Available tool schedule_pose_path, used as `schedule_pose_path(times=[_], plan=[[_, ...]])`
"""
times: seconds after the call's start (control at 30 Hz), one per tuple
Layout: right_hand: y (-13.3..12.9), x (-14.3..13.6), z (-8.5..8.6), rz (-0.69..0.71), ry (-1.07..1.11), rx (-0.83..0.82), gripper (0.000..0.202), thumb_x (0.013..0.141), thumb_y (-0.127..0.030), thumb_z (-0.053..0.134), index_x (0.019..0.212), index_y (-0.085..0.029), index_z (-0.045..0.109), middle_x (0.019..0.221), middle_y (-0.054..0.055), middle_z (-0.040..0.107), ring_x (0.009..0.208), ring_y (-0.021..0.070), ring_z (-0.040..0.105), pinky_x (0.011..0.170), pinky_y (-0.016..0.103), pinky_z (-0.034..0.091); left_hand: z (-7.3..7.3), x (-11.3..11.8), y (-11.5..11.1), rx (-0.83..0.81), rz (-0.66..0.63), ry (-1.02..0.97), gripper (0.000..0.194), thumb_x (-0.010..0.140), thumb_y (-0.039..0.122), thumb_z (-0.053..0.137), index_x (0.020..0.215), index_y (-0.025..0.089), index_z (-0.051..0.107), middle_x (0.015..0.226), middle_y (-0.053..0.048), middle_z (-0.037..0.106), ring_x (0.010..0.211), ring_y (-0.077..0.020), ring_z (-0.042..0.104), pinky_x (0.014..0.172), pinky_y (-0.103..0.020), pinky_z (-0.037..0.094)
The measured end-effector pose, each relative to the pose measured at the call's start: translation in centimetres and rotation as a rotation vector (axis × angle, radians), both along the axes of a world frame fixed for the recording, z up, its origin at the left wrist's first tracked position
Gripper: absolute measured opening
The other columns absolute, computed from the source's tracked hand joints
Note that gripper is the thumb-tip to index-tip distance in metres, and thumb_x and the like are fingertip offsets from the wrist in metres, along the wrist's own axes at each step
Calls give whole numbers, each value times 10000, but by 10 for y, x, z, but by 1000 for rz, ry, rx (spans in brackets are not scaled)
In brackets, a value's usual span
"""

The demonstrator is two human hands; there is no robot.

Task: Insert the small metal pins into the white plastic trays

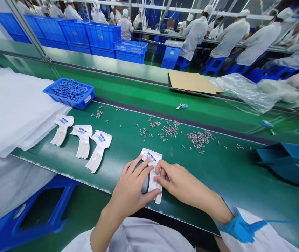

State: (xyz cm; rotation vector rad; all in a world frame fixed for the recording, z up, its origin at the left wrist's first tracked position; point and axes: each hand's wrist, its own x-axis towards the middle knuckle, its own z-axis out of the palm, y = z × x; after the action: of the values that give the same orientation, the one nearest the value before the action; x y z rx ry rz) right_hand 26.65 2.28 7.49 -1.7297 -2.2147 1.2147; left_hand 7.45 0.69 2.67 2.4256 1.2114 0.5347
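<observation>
A white pistol-shaped plastic shell half (pixel 151 156) with small blue pieces in its head lies on the green work surface before me. My left hand (pixel 132 185) holds it against the surface, fingers spread over its head and thumb across the handle. My right hand (pixel 177 178) is closed in a pinch over the shell's neck; whatever is between thumb and forefinger is too small or hidden. To the left lie three similar shell halves, one (pixel 99 148) nearest, all with blue pieces in their heads. Small metal parts, perhaps screws, form a pile (pixel 198 139) and looser clusters (pixel 169 130) beyond my hands.
A blue bin (pixel 72 93) of small blue parts stands back left, beside white sheets (pixel 10 108). A teal tray (pixel 291 162) is at right. Cardboard (pixel 193 82) and clear plastic (pixel 246 89) lie on the far ledge. A blue strap with a cord (pixel 241 225) circles my right wrist.
</observation>
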Motion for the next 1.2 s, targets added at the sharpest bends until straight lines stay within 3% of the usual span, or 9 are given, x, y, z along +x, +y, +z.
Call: schedule_pose_path(times=[0.2,0.27,0.33,0.4,0.5,0.63,0.83,1.1,1.2], plan=[[7,12,2,-12,90,27,94,967,-316,538,916,-243,566,756,-33,681,710,171,607,623,271,379,-3,-1,-1,42,10,1,544,887,459,666,1345,226,487,1500,-77,471,1448,-310,318,1112,-516,382],[16,32,0,-111,50,153,154,981,-337,497,948,-234,606,844,6,694,759,186,628,662,288,421,-5,-1,-1,57,14,1,538,893,471,655,1338,220,489,1494,-82,478,1442,-312,329,1107,-522,385],[27,56,-6,-252,-132,357,190,971,-328,491,1029,-215,632,981,63,691,819,218,636,720,329,444,-7,-1,-1,68,12,-2,529,896,478,650,1331,220,493,1487,-84,485,1437,-317,336,1101,-527,389],[38,79,-15,-285,-323,477,240,954,-312,505,1118,-192,632,1105,112,656,853,247,636,735,362,450,-7,-1,-1,74,13,-5,520,900,475,645,1330,224,494,1489,-82,484,1437,-323,335,1099,-531,389],[50,95,-31,-211,-409,473,248,958,-315,505,1129,-193,638,1099,111,637,871,260,638,716,358,456,-7,-1,-1,74,16,-2,520,908,467,637,1345,230,482,1498,-76,473,1442,-321,323,1099,-527,391],[52,91,-41,-165,-422,497,221,976,-246,439,1029,-189,646,993,95,645,859,255,629,696,345,446,-5,-1,-3,60,33,2,558,908,482,628,1380,235,460,1519,-78,437,1451,-328,292,1109,-530,389],[35,91,-37,-135,-386,491,254,980,-281,443,1142,-174,607,1071,110,636,889,254,634,733,360,470,-4,-2,-5,42,50,-33,570,937,459,584,1432,236,408,1534,-84,396,1457,-331,255,1116,-529,398],[21,92,-30,-131,-359,393,246,941,-173,391,1029,-179,620,1013,100,653,836,247,622,706,379,466,-5,-2,-5,76,57,-110,467,949,336,580,1381,229,440,1460,-99,473,1423,-313,316,1109,-515,414],[15,85,-25,-187,-192,353,197,907,-186,451,1020,-194,613,968,79,650,836,229,620,742,376,488,-2,-1,-6,123,67,-178,407,955,286,569,1346,231,469,1408,-103,518,1392,-304,364,1089,-502,431]])
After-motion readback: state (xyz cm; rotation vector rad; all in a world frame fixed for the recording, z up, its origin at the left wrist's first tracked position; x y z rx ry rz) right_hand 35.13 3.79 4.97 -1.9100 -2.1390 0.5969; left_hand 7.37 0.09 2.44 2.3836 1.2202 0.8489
